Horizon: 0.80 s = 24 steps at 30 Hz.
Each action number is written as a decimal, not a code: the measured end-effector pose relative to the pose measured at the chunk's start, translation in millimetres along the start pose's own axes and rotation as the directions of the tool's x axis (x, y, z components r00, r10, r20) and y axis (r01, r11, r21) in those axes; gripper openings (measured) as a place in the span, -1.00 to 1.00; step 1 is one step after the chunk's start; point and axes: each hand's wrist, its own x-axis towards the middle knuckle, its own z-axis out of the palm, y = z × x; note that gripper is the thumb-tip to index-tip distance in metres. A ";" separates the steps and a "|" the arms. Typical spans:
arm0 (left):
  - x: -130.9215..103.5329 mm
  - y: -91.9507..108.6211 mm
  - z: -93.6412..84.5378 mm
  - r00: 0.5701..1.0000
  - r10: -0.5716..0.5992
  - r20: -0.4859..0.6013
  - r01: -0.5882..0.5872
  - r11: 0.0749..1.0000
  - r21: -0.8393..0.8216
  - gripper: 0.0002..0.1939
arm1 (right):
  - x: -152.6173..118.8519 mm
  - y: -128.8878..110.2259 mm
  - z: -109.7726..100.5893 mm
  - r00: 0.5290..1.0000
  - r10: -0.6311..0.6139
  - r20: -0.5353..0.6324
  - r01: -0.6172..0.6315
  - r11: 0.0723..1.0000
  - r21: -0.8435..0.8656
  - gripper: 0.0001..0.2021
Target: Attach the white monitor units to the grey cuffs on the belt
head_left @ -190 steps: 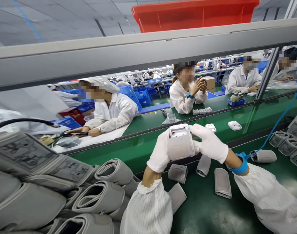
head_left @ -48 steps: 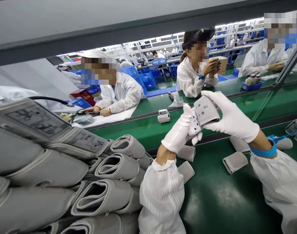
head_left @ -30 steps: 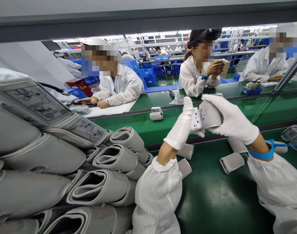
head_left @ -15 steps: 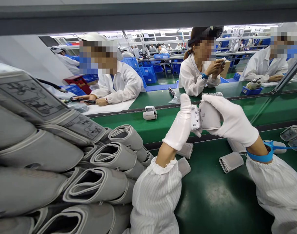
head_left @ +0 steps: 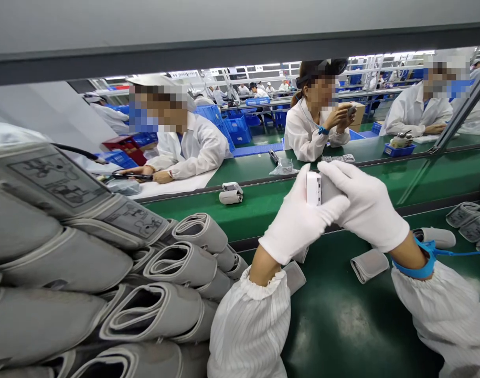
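Both hands wear white gloves and meet above the green belt. My left hand [head_left: 292, 220] is closed around a small white blood pressure monitor [head_left: 313, 189], its narrow side with dark ports facing me. Against the monitor lies a rolled grey cuff [head_left: 329, 190], gripped by my right hand [head_left: 368, 205]. The right fingers cover much of the cuff, and the left fingers reach across its lower part. Whether the monitor and cuff are joined cannot be seen. A blue wrist strap [head_left: 418, 262] circles my right wrist.
Stacked grey cuffs [head_left: 180, 262] fill the left side. A loose cuff [head_left: 369, 265] lies on the green work surface [head_left: 342, 336], with several more at right. A monitor with cuff [head_left: 231, 193] rests on the green belt [head_left: 200, 207]. Co-workers [head_left: 192, 131] sit opposite. A grey beam [head_left: 240, 31] crosses above.
The monitor and cuff have come closer together, and the monitor has turned edge-on. My left fingers now wrap across the cuff's lower part. The view has tilted upward slightly.
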 end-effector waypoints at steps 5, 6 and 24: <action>-4.3 0.1 1.4 0.949 0.255 0.184 -0.298 0.916 0.269 -0.09 | -1.2 12.9 -13.2 0.997 0.063 0.040 -0.066 0.995 0.076 -0.21; -2.7 -2.5 0.8 0.936 0.280 0.212 -0.334 0.897 0.289 -0.13 | -1.2 14.4 -15.5 0.995 0.087 0.055 -0.091 0.994 0.063 -0.19; 8.1 -14.7 -10.6 0.741 0.593 0.315 -0.647 0.506 0.570 -0.24 | -0.4 11.3 -19.9 0.972 0.134 0.193 -0.205 0.886 0.415 -0.08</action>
